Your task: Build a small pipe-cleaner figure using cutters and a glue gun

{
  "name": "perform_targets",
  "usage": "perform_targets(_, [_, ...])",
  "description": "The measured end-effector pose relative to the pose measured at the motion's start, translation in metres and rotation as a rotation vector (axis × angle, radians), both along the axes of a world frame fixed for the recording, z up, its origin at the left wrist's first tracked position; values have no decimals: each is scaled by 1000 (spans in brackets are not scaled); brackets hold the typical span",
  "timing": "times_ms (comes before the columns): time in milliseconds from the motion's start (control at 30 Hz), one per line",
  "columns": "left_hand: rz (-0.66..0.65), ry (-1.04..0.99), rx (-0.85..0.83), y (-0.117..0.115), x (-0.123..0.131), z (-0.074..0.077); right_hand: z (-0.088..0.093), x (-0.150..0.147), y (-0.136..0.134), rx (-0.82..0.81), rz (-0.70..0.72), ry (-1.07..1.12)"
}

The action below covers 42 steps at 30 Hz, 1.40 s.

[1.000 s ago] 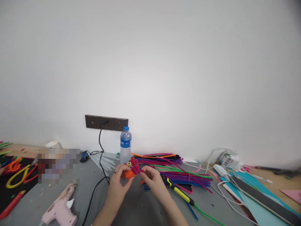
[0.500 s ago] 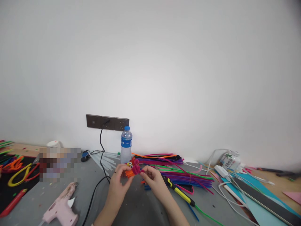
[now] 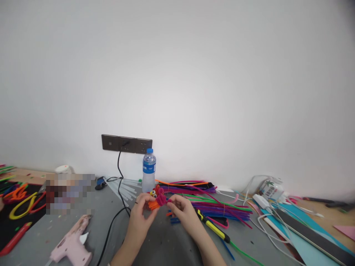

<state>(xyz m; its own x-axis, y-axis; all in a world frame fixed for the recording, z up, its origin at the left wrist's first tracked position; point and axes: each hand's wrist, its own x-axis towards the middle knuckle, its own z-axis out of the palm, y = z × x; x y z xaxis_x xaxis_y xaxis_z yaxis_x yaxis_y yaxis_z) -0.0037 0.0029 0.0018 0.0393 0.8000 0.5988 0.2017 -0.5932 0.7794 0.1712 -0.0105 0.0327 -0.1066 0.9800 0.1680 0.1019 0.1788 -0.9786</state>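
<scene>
Between my hands, above the grey table (image 3: 163, 242), is a small fuzzy figure (image 3: 159, 198) in red, magenta and orange, with googly eyes on its left part. My left hand (image 3: 142, 211) pinches its lower left side between thumb and fingers; a ring shows on one finger. At its right, the fingertips of my right hand (image 3: 180, 210) are closed on a magenta end of the figure. Behind the figure stands a water bottle (image 3: 149, 168) with a blue cap.
A pink glue gun (image 3: 72, 242) lies at the lower left, near yellow-handled pliers (image 3: 23, 207). Clear glue sticks (image 3: 122, 190) lie behind. Bundled pipe cleaners (image 3: 222, 208), a yellow-black tool (image 3: 213, 227) and white cables (image 3: 266, 229) are on the right. A black cord (image 3: 111, 225) crosses the table.
My right hand has shifted slightly to the right, and the magenta end between its fingertips shows a little more. My left hand still pinches the figure.
</scene>
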Motion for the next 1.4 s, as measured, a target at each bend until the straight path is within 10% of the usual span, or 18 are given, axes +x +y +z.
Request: perform_targets(1400, [-9,-32,-49,-4,3,3,6,1,-4,33,8,-55])
